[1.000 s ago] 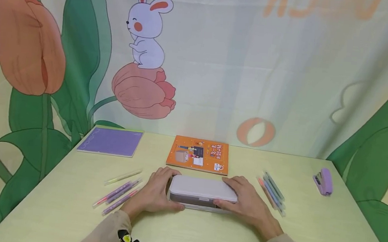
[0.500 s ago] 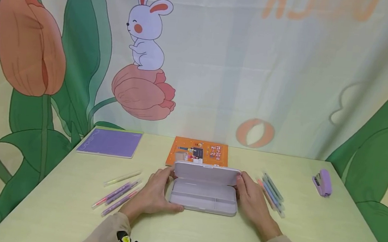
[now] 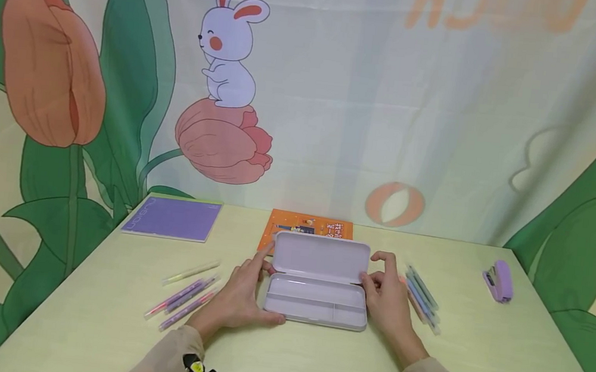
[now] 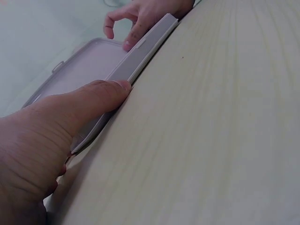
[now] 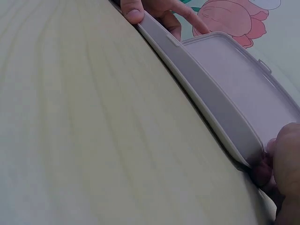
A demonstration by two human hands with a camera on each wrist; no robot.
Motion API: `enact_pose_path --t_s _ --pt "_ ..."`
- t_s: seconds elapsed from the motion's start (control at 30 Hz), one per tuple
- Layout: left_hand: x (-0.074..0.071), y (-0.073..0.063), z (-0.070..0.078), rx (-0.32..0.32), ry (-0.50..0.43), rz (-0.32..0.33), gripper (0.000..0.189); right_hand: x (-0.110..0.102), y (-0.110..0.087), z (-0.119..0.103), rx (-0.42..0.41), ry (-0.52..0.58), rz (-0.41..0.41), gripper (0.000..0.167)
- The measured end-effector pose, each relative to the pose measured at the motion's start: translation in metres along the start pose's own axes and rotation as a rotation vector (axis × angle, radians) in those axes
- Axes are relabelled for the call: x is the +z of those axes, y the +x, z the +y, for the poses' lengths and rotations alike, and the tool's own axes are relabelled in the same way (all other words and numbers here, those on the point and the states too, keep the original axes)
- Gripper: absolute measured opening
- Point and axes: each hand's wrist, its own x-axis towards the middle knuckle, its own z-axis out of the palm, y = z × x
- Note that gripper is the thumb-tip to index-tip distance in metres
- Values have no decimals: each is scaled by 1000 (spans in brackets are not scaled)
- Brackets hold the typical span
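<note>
A pale lilac pencil case (image 3: pixel 312 314) lies on the table in the head view, its lid (image 3: pixel 321 257) raised and leaning back. Inside are a long compartment and two in front, parted by a short divider; nothing lies in them. My left hand (image 3: pixel 240 294) grips the case's left side, thumb at the front left corner and a finger up along the lid's edge. At the right side, my right hand (image 3: pixel 391 297) holds the case near the hinge, thumb at the lid's lower corner and index finger bent up. The right wrist view shows the case's front wall (image 5: pixel 201 79).
Several purple and pink pens (image 3: pixel 183 298) and a yellow pen (image 3: pixel 191 273) lie left; several blue, green and orange pens (image 3: pixel 423 300) lie right. Behind are a purple notebook (image 3: pixel 173 218) and an orange book (image 3: pixel 268 231), partly hidden by the lid. A purple stapler (image 3: pixel 499 281) stands far right.
The case's lid was down one second ago; it has swung up and back, uncovering the inside. My right hand moved from the lid's front to the hinge side. My left hand stayed.
</note>
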Motion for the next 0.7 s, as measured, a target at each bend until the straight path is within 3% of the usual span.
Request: enact_pose_path --t_s 0.3,0.5,0.7 --pt "-1 -3 1 -4 19 -11 155 0 -12 0 -127 -71 35 50" --pt "-1 -3 3 -13 10 -13 156 -17 -35 -4 -232 -162 -188 85" --pt "-1 -2 3 -27 7 -18 157 -27 -40 0 -232 -147 -341 113"
